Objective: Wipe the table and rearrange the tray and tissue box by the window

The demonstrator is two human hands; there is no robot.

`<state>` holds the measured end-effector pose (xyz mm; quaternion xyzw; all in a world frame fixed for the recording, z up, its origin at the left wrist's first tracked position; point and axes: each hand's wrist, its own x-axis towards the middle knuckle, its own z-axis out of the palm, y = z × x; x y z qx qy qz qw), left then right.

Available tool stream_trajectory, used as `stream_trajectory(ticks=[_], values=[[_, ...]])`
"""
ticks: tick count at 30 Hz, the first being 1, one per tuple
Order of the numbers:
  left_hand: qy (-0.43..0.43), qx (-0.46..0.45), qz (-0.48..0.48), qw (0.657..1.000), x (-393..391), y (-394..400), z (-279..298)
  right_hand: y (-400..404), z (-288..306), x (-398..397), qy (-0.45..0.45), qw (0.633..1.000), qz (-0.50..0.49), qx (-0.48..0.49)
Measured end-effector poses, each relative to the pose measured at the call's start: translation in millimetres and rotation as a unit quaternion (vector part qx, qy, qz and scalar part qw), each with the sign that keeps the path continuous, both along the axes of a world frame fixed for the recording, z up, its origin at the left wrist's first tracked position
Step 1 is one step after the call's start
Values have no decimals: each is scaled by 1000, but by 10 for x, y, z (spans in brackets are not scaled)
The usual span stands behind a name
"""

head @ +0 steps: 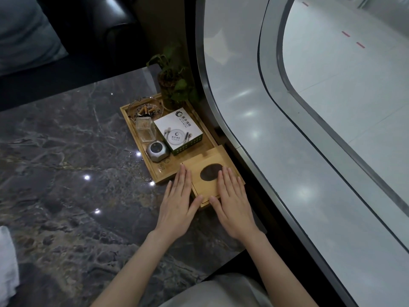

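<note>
Head | tissue box [210,173] abuts tray [163,171] | fingers flat, ungrasping: left hand [178,200], right hand [232,202]

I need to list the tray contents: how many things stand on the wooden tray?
5: ashtray far left, plant far right, clear holder and white box mid-tray, grey gadget nearest. Smaller items may be hidden.
</note>
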<state>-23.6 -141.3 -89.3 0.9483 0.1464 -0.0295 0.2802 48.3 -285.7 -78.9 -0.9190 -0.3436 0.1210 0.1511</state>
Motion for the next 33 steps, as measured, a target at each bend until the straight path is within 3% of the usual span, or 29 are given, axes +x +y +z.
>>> stream_trajectory(ticks=[23, 27, 33], values=[[22, 2, 1, 1000, 79, -46, 54, -6, 61, 122, 19, 999, -27, 35], [16, -92, 25, 995, 101, -2, 164, 84, 142, 167, -23, 994, -67, 85], [-98, -232, 169, 953, 204, 209, 648, 426, 684, 334, 57, 958, -125, 250]])
